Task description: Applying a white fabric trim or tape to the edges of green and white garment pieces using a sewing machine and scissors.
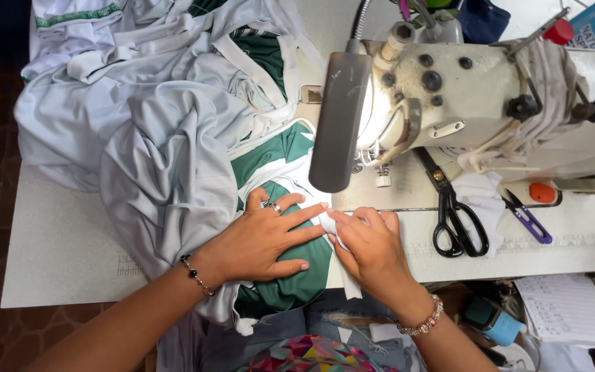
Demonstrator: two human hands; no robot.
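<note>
The left hand [264, 238] lies flat, fingers spread, pressing the green and white garment [290, 275] onto the tabletop [63, 255], just in front of the sewing machine [463, 96]. The right hand [370, 244] sits beside it, fingers curled, pinching a white fabric strip [326, 222] at the garment's edge. The 2 hands nearly touch. Black scissors [454, 213] lie right of the machine's needle.

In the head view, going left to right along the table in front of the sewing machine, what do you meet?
Grey fabric → left hand → right hand → black scissors → purple snips → notepad.
</note>
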